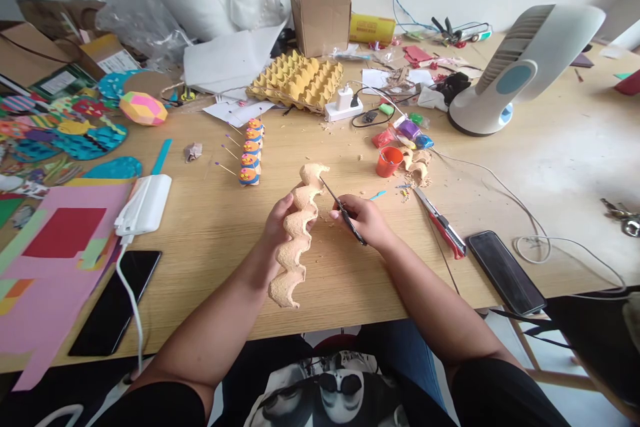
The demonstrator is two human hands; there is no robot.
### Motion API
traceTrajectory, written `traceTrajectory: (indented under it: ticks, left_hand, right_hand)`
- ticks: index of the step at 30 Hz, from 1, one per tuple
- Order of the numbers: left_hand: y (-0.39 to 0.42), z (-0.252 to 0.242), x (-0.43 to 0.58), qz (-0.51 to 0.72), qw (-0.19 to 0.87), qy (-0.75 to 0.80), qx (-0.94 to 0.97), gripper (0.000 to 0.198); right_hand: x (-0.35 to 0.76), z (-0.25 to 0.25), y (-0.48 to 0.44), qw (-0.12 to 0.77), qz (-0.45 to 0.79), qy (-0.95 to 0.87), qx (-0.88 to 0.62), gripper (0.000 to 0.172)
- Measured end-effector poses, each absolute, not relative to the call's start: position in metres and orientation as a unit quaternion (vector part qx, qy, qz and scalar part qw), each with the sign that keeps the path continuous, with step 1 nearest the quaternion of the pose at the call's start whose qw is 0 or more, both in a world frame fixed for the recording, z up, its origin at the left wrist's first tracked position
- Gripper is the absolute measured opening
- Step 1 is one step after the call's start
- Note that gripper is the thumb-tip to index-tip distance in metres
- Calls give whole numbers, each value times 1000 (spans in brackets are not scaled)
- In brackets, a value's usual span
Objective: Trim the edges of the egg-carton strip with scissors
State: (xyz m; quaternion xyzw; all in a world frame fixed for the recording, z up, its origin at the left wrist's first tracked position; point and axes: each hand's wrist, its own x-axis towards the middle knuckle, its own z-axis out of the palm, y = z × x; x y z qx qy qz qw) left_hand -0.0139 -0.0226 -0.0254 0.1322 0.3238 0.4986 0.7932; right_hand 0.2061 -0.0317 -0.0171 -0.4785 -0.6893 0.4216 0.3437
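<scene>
My left hand (277, 230) is closed on a strip of egg carton (295, 230), a pale tan row of several bumps held up over the table. Part of that hand is hidden behind the strip. In my right hand (367, 220) is a pair of dark scissors (345, 210), its thin tip reaching the right edge of the strip near the far bump. Beyond my left hand stands a decorated egg-carton caterpillar (251, 153), orange and blue with pins sticking out to its left. Small tan scraps lie on the wood around the hands.
A red cup (389, 161), a utility knife (443, 225) and a phone (506, 271) lie to the right. Further back are a yellow egg tray (300, 80), a power strip (344, 109) and a white fan (520, 67). Another phone (116, 302) and pink paper (55, 267) lie left.
</scene>
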Motion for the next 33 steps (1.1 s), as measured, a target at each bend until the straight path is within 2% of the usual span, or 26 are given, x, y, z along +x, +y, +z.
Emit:
traceTrajectory:
  ticks: [15,29,33]
  left_hand:
    - [-23,-33,-18,491,791,325,164,18]
    - [-23,-27,-15,501,787,334,134,18]
    - [-20,-30,-17,490,798,324,132,18]
  right_hand:
    - [208,-19,-29,341,424,-683,-487,53]
    - [209,-22,-27,339,367,-685,-530,55]
    - [208,-20,-28,357,409,-673,-502,55]
